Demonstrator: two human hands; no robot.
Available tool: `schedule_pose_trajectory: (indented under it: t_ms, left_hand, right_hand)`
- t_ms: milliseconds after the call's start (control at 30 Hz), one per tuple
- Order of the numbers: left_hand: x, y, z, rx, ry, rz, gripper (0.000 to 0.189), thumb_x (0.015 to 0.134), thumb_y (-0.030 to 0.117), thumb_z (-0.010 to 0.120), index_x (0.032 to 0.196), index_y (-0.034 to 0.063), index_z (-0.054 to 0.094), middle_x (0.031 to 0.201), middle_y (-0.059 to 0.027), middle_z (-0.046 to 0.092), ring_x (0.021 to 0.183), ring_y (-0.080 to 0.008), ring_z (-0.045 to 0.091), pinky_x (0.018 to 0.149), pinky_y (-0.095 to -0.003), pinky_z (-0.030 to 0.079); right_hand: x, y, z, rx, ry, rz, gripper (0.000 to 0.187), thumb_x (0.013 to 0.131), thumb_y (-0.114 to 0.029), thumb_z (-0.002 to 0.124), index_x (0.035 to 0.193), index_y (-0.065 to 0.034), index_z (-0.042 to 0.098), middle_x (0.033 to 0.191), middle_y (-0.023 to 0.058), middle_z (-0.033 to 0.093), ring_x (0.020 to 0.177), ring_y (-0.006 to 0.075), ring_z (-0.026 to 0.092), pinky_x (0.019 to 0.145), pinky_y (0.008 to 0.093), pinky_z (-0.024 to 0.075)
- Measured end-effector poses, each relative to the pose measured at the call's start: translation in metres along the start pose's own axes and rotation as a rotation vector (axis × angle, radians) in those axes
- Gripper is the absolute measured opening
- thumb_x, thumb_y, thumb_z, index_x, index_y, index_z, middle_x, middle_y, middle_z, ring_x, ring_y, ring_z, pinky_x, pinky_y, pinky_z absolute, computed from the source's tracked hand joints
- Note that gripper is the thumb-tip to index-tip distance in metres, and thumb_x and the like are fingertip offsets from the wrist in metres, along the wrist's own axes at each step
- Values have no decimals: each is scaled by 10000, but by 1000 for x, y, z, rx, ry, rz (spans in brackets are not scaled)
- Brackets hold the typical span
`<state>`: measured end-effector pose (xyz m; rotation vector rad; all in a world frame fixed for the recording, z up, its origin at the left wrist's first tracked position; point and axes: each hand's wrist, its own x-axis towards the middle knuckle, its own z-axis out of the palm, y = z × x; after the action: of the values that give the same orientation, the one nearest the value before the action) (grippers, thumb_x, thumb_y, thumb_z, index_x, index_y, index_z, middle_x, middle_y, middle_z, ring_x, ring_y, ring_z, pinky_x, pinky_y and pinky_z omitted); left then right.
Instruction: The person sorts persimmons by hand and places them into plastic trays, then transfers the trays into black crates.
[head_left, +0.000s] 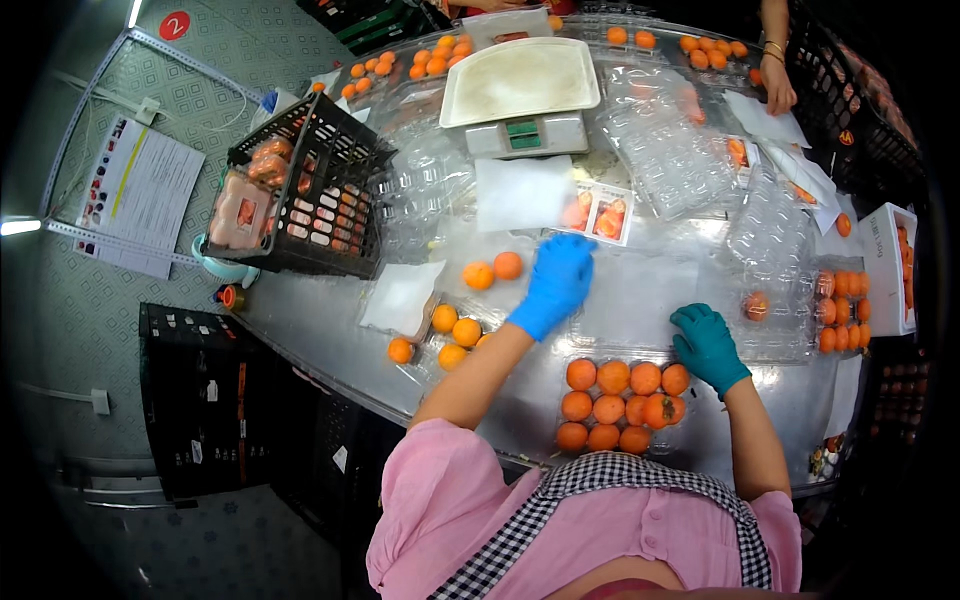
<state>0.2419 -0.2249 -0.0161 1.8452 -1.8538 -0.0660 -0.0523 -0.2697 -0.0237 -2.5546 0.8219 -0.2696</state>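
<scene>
My left hand (561, 285), in a blue glove, reaches over the table with bent fingertips at the lower edge of some printed fruit labels (609, 216); whether it grips one is unclear. Left of it lie two loose persimmons (508, 265). My right hand (706, 346), in a green glove, is half curled at the right edge of a white liner sheet (637, 296) in a clear tray. Nearer my body, a clear plastic tray filled with rows of persimmons (609, 409) has one more persimmon (658, 411) lying on top, its calyx up.
A scale (521, 82) stands at the back centre. Left is a black crate (330, 180) of packed fruit. Stacked clear trays (664, 142) lie at the back right, with a white box (885, 270) at the right edge. A co-worker's hand (778, 86) rests at the upper right.
</scene>
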Motion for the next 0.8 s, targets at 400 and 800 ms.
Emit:
schedule_pose_trajectory:
  t_ms: [400, 800]
  left_hand:
    - [-66, -48, -47, 23, 39, -167, 340, 764, 117, 604, 1101, 77, 583, 961, -129, 613, 924, -331, 561, 869, -458, 404]
    - [-39, -108, -52, 53, -355, -271, 533, 778, 208, 662, 1283, 134, 506, 1152, -119, 596, 1062, -298, 561, 1004, -448, 373]
  right_hand:
    - [-1, -6, 1, -41, 15, -16, 281, 771, -121, 607, 1045, -61, 590, 1053, 103, 591, 1008, 300, 535, 846, 397, 433]
    - [0, 6, 7, 55, -8, 35, 274, 783, -141, 599, 1052, -88, 600, 1038, 103, 595, 1006, 296, 538, 840, 400, 441]
